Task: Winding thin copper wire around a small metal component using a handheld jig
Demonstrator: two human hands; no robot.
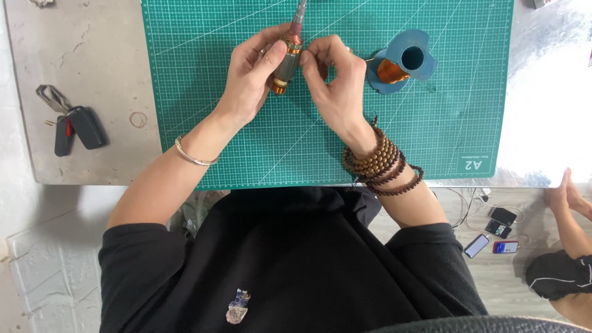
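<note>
My left hand point(251, 75) grips a small motor armature point(287, 60), a grey cylinder with copper ends on a thin shaft, held above the green cutting mat point(259, 142). My right hand point(333, 77) pinches at the armature's right side, and a thin copper wire runs from its fingers to a blue spool of copper wire point(401, 61) lying on the mat just to the right. A silver bangle is on my left wrist and wooden bead bracelets on my right.
Car keys with black fobs point(74, 123) and a rubber band point(137, 119) lie on the grey tabletop point(92, 55) left of the mat. Another person's arm point(570, 209) and several phones point(493, 237) on the floor show at lower right.
</note>
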